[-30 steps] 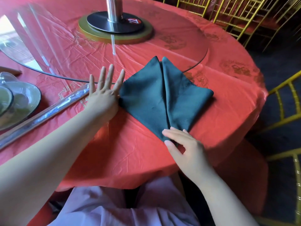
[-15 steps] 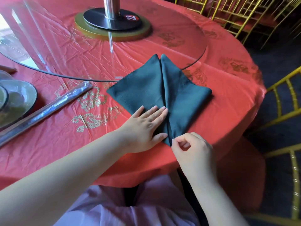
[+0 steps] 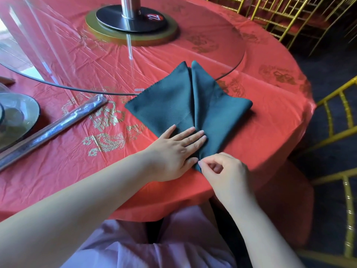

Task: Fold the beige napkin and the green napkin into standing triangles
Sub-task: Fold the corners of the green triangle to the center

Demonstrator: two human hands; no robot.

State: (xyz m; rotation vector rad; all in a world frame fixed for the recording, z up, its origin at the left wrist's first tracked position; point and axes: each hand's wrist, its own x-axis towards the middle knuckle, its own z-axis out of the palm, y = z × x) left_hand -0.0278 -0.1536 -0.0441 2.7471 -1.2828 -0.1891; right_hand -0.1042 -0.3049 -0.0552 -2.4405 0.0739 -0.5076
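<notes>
Head view: left hand [image 3: 173, 151] flat on green napkin [image 3: 185, 105]; right hand [image 3: 224, 171] fingers pinch its corner.

You see a matt woven cloth green napkin [image 3: 193, 101] on glossy, wrinkled red plastic sheeting [image 3: 67, 171], beside a clear glass turntable [image 3: 222, 60].

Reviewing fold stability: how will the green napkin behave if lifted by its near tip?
The green napkin is likely floppy: its two flaps lie soft and flat. It probably unfolds once the left hand stops pressing. The right hand pinches the tip easily, so it seems light.
</notes>
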